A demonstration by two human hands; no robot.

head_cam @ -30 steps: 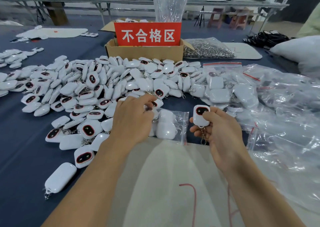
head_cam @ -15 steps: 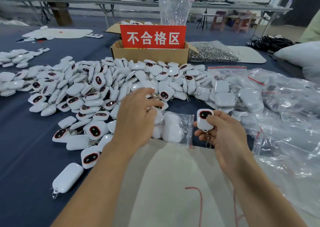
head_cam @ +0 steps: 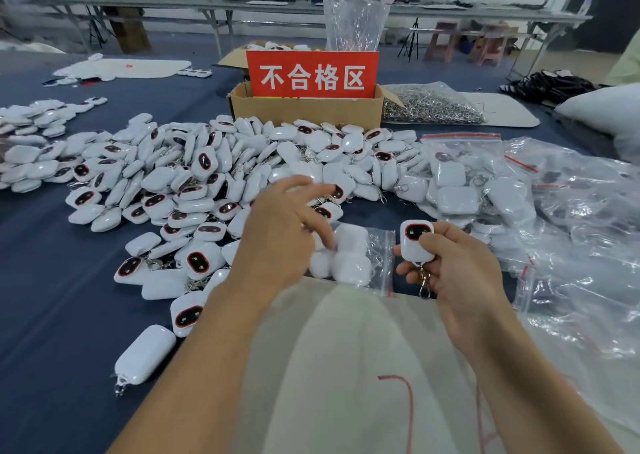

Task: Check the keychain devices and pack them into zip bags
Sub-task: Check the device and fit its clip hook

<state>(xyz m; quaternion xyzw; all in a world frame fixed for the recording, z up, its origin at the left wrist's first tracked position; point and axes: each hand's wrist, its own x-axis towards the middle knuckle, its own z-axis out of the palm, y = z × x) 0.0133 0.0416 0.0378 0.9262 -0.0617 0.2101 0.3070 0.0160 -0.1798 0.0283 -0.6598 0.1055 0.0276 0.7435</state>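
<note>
My right hand (head_cam: 462, 275) grips one white keychain device (head_cam: 417, 240) upright, dark red-rimmed face toward me, thumb on its lower part; its metal clasp hangs below. My left hand (head_cam: 280, 242) hovers with fingers spread and blurred over the near edge of the big pile of white keychain devices (head_cam: 194, 176). Its lower fingertips are at a small zip bag (head_cam: 360, 261) holding several white devices; this bag lies between my hands.
A cardboard box (head_cam: 304, 112) with a red sign (head_cam: 311, 74) stands behind the pile. A bag of metal key rings (head_cam: 433, 105) lies to its right. Filled zip bags (head_cam: 464, 183) and loose clear bags (head_cam: 588, 246) cover the right side. A pale mat (head_cam: 346, 367) lies in front.
My left hand has loosened from a curled pose at the pile's edge and now has its fingers spread. My right hand keeps hold of the same device, almost still.
</note>
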